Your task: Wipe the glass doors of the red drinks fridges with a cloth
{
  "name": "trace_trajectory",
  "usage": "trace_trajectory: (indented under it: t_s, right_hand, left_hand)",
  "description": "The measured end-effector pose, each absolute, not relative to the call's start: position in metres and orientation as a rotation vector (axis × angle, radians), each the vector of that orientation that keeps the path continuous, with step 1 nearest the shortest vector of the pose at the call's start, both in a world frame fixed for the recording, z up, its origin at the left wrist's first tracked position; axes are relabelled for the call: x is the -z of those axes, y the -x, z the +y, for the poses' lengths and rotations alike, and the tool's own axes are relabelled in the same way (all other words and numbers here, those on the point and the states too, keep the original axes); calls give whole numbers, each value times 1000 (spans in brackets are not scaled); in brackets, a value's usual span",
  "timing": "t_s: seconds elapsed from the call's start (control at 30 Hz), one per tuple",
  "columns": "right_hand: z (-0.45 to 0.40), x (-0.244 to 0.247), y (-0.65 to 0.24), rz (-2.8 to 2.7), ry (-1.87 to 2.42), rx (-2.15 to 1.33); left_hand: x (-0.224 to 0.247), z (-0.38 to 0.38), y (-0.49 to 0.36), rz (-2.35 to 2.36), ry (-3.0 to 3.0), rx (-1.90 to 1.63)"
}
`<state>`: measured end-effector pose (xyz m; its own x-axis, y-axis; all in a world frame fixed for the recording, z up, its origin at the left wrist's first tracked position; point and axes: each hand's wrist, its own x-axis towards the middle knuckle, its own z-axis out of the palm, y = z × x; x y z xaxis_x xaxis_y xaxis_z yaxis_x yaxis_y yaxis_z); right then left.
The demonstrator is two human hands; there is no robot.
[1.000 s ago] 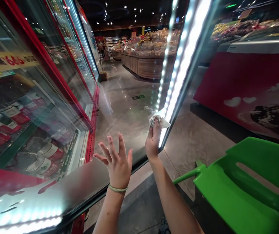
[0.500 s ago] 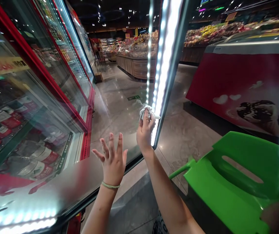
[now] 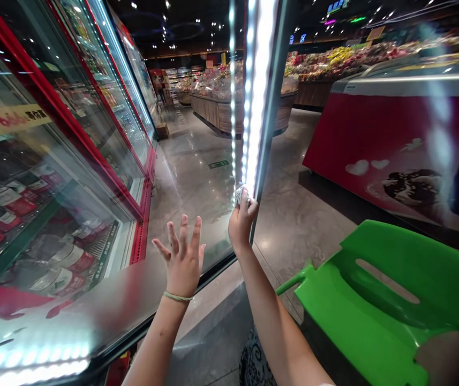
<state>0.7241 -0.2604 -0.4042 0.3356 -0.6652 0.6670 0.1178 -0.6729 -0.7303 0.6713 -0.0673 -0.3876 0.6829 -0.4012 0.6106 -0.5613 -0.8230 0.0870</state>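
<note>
Holding a bunched-up white cloth (image 3: 240, 196), the right hand (image 3: 242, 222) is up by the bright light strip (image 3: 259, 96) on the far edge of the glass door (image 3: 201, 198). Its fingers are curled tight around the cloth, and only a little bit of white peeks out at the top. The left hand (image 3: 183, 262) holds nothing. Its fingers are spread wide like a star, with the back of the hand facing us and the glass in front of it — I cannot tell if the palm touches. The two hands are apart, with the left one a bit lower. A thin green band (image 3: 178, 296) goes around the left wrist.

The black bottom edge (image 3: 217, 268) of the door runs on a slant behind the hands. On the left is a big fridge with a red frame (image 3: 92, 161), and bottles with red and white labels (image 3: 62, 262) lie inside it. A yellow sign (image 3: 8, 120) is near there too.

On the right is a green plastic chair (image 3: 329, 316). Past it is a red freezer (image 3: 341, 128) with two white hearts on its side. Farther back, a round wooden stand (image 3: 213, 111) is piled with goods — too small to name.
</note>
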Motion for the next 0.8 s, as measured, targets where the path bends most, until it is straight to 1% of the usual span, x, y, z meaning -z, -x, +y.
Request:
trace_trajectory:
  t_s: [0.23,0.33,0.4,0.47,0.67,0.8]
  right_hand:
    - [-280,372,-731,269,1955,1476]
    - [-279,400,-722,259,1982,1410]
    - [-272,426,-714,317,1965,1332]
    - [-265,440,-712,353,1895,1317]
    - [-267,419,-727,250,1846,1386]
    - [-266,434,-721,397,1683,1356]
  left_hand:
    - [371,-80,-681,-716,-2645,-922]
    - [366,-91,-681,-728,-2693,-944]
    - [365,-94,-679,-725,-2715,-959]
    - [364,-93,-677,-727,-2722,-958]
    - [364,-78,-672,-665,-2712,-891]
    - [375,-78,-671,-629,-2685,-872]
